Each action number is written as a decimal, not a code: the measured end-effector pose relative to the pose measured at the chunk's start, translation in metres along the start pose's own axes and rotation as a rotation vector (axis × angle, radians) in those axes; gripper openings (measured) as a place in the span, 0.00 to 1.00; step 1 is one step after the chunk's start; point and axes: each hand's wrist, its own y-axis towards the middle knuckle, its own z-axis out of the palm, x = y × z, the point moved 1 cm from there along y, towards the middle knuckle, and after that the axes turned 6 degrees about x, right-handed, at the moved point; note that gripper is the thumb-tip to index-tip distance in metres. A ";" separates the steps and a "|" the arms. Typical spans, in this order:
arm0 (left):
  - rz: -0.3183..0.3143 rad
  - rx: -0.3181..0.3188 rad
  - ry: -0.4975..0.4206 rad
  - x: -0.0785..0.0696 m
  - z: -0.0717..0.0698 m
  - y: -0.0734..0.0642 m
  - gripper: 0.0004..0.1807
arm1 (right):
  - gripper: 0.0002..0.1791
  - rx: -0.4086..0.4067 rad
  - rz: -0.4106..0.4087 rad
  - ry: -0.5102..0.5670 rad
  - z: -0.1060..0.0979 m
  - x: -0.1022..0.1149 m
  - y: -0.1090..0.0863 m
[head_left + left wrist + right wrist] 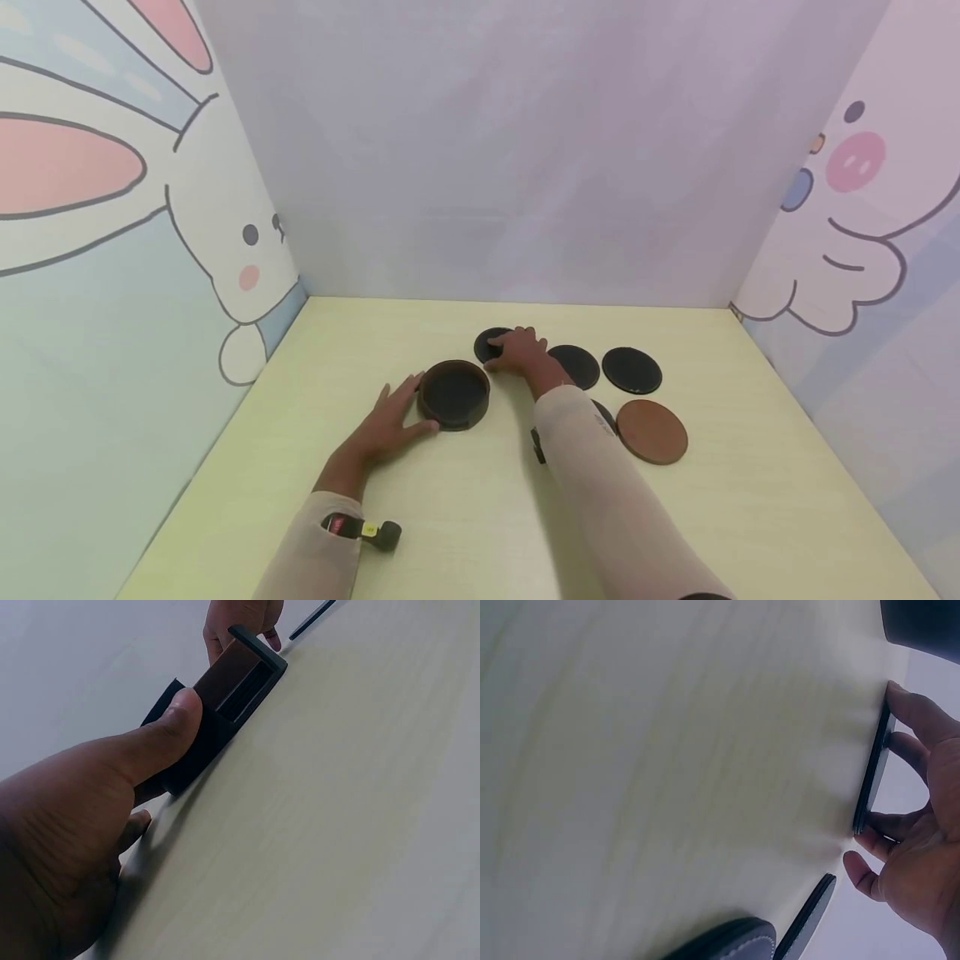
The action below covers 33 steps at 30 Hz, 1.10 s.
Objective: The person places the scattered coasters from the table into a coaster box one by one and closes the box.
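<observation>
Near the middle of the table stands a round dark coaster holder (484,407), with a brown inner wall and a notch in its side. My left hand (386,427) holds it from the left, thumb at the near side and fingers at the far side; in the left wrist view the thumb presses on the holder (199,750). Just beyond it, my right hand (519,352) grips a thin round black coaster (487,343) across its edges. In the right wrist view the thumb and other fingers span this coaster (871,772), with one finger on its face.
To the right lie two black coasters, one nearer (579,367) and one farther right (632,371), and a brown coaster (651,432). Another dark coaster (604,414) is mostly hidden by the right sleeve. Printed walls enclose the pale table (465,517).
</observation>
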 end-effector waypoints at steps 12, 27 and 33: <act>0.023 -0.004 0.006 0.001 0.003 0.004 0.55 | 0.34 -0.015 -0.046 0.040 -0.004 -0.002 0.003; 0.039 -0.012 0.015 -0.003 -0.002 0.002 0.55 | 0.34 -0.072 -0.071 -0.131 -0.012 -0.001 -0.001; 0.043 -0.006 0.032 0.000 -0.001 0.002 0.54 | 0.36 -0.093 -0.040 -0.103 -0.012 0.000 -0.004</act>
